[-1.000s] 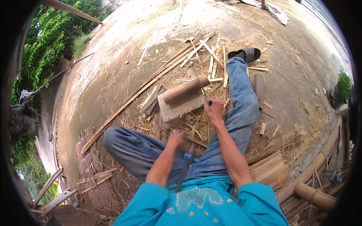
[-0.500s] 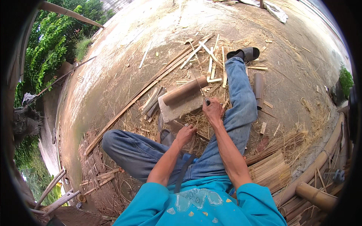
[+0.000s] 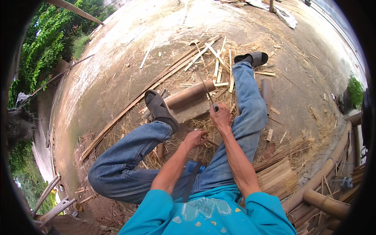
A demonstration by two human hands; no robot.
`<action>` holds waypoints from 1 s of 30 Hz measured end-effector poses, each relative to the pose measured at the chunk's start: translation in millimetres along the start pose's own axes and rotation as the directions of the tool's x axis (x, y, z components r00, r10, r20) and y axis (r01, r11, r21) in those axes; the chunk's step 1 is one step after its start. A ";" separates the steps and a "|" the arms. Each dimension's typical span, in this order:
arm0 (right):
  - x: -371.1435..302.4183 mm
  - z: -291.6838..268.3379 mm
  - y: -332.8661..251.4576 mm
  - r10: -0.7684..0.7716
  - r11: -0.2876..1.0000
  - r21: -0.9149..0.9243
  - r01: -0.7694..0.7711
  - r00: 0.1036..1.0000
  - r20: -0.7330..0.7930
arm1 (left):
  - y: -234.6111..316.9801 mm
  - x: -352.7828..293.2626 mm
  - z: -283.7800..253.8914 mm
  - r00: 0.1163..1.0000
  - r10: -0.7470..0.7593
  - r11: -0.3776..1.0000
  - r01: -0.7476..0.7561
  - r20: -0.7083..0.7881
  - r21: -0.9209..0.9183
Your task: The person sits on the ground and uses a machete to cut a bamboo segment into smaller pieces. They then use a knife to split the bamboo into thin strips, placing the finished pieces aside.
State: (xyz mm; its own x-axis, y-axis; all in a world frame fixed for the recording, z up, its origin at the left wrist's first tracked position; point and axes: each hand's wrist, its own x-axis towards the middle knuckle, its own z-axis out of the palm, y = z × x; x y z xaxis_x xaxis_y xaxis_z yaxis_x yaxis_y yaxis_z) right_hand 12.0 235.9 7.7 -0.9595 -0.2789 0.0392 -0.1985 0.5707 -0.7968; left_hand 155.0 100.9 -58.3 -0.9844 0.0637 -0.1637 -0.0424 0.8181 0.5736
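Note:
My right hand [image 3: 221, 114] is closed round the dark handle of a long, narrow-bladed tool [image 3: 206, 89]; whether it is a saw or a knife I cannot tell. Its blade points away from me and crosses the right end of a brown bamboo section [image 3: 189, 95]. That section lies on a pale block [image 3: 192, 111]. Nearer to me, my left hand [image 3: 194, 139] has its fingers curled, close to a thin dark stick [image 3: 212, 142]; what they hold, if anything, is hidden. My left foot in a dark sandal [image 3: 159, 109] is at the bamboo's left end.
Long bamboo strips [image 3: 129, 111] run along the left, and short pale strips [image 3: 217, 62] lie scattered beyond the block. Another bamboo tube [image 3: 266, 93] rests right of my outstretched leg. Split slats [image 3: 276, 179] are piled at my right, beside a bamboo rail [image 3: 325, 166].
My left leg has swung outward and its foot has come up and forward to the left end of the bamboo section. Both hands stay nearly in place.

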 end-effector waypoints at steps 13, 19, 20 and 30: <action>1.4 0.7 1.5 -0.033 0.995 -0.100 0.027 0.998 -0.054 | -1.4 91.5 -82.2 0.682 -0.108 0.994 0.093 -0.723 -0.061; 1.1 3.5 1.1 -0.053 0.992 -0.120 0.044 0.996 -0.067 | -42.0 148.9 -99.1 0.876 -0.173 0.954 0.263 -0.451 0.144; 0.7 4.6 1.6 -0.056 0.992 -0.118 0.047 0.996 -0.070 | -46.8 158.9 -100.2 0.904 -0.236 0.945 0.298 -0.358 0.131; 1.6 7.7 3.1 -0.040 0.996 -0.086 0.035 0.998 -0.052 | -62.8 187.8 -92.3 0.922 -0.217 0.934 0.292 -0.321 0.208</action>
State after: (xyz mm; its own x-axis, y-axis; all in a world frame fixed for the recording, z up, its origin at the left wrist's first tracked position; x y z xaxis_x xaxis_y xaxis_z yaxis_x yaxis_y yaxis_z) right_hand 11.4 231.3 0.7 -0.9599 -0.2610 0.1021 -0.2486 0.6248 -0.7401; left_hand -43.0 8.7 -50.9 -0.9530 -0.3023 -0.0175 -0.2917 0.9010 0.3211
